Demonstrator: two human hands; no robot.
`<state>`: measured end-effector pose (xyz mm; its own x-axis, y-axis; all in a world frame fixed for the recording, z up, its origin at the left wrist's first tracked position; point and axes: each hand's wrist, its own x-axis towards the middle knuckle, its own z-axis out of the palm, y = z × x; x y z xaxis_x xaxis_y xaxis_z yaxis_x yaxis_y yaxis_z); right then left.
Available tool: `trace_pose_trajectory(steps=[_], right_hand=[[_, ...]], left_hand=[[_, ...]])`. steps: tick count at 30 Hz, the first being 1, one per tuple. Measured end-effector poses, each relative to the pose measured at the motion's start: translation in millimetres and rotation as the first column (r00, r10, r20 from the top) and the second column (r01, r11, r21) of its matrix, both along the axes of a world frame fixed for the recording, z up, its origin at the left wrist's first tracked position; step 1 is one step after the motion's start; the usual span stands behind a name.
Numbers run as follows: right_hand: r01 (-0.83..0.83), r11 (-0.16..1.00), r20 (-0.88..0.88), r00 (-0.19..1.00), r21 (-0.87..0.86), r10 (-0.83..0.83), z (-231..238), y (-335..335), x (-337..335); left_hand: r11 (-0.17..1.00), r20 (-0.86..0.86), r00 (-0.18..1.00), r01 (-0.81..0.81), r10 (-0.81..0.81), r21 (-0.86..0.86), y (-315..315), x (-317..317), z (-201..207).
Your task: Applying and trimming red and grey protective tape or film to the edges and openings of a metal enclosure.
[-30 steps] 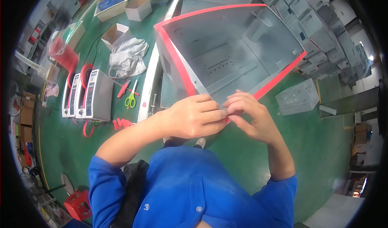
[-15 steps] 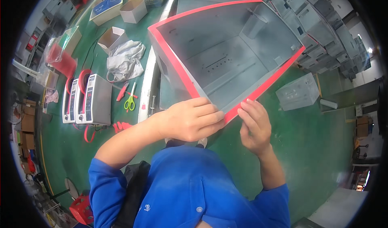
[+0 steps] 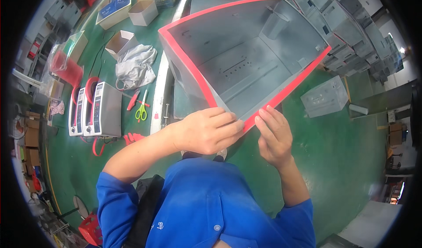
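My right fingers point(image 3: 273, 117) touch the red tape point(image 3: 299, 80) running away to the right along the grey box point(image 3: 181, 79). My left hand point(image 3: 209, 131) curls at the near corner; I cannot tell if either grips

The left hand point(image 3: 209, 130) hides the near corner of the red-edged grey box point(image 3: 246, 50) (its own fingertips curl out of sight), while the far-left tray point(image 3: 168, 2), cut off at the view's edge, holds indistinct small contents.

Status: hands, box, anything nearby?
Left hand curled at near corner of grey box; right hand touching its red edging. Box's open side exposed. Green-handled scissors left, apart from box.
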<state>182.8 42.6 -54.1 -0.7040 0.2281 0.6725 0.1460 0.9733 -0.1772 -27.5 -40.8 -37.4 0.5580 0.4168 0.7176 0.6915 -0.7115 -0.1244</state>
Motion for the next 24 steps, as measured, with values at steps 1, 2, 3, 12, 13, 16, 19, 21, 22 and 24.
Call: trace_pose_trajectory(steps=[1, 2, 3, 12, 13, 16, 19, 21, 22, 24], right_hand=[[0.0, 1.0, -0.002, 1.0, -0.001, 0.0, -0.2, 0.0, 0.0], [0.0, 1.0, -0.005, 1.0, -0.001, 0.0, -0.3, -0.1, -0.1], [-0.002, 1.0, -0.007, 1.0, -0.002, 0.002, -0.4, -0.1, -0.3], [0.002, 1.0, -0.012, 1.0, -0.017, -0.002, -2.1, -0.2, 0.2], [0.006, 1.0, -0.01, 1.0, -0.017, -0.006, -2.2, -0.6, 0.1], [0.015, 1.0, -0.006, 1.0, -0.017, -0.015, -2.4, -1.4, 0.2], [0.015, 1.0, -0.011, 1.0, -0.016, -0.015, -2.6, -1.4, -0.3], [0.016, 1.0, -0.015, 1.0, -0.019, -0.016, -3.3, -1.1, -0.1], [0.016, 1.0, -0.017, 1.0, -0.019, -0.016, -3.6, -1.1, -0.2], [0.015, 1.0, -0.021, 1.0, -0.018, -0.016, -4.2, -1.0, -0.3]], left_hand=[[1.0, 0.001, 1.0, -0.003, 0.003, -0.001, -0.4, 0.5, 0.1], [1.0, 0.003, 1.0, -0.007, 0.007, -0.002, -0.7, 1.0, 0.2], [1.0, 0.004, 1.0, -0.012, 0.012, -0.004, -1.2, 1.4, 0.5], [1.0, -0.029, 0.999, -0.022, 0.022, -0.018, -1.5, 0.8, 3.9], [1.0, -0.023, 0.999, -0.023, 0.023, -0.016, -1.5, 1.0, 3.6], [1.0, -0.021, 0.999, -0.024, 0.024, -0.013, -1.6, 1.5, 2.9], [1.0, -0.045, 0.999, -0.024, 0.024, -0.011, -2.3, 1.1, 4.3], [1.0, -0.061, 0.998, -0.02, 0.02, -0.008, -2.2, 1.1, 4.4], [1.0, -0.07, 0.997, -0.017, 0.016, -0.019, -2.5, 0.8, 4.0], [0.999, -0.087, 0.996, -0.012, 0.009, -0.04, -3.5, -0.1, 3.3]])
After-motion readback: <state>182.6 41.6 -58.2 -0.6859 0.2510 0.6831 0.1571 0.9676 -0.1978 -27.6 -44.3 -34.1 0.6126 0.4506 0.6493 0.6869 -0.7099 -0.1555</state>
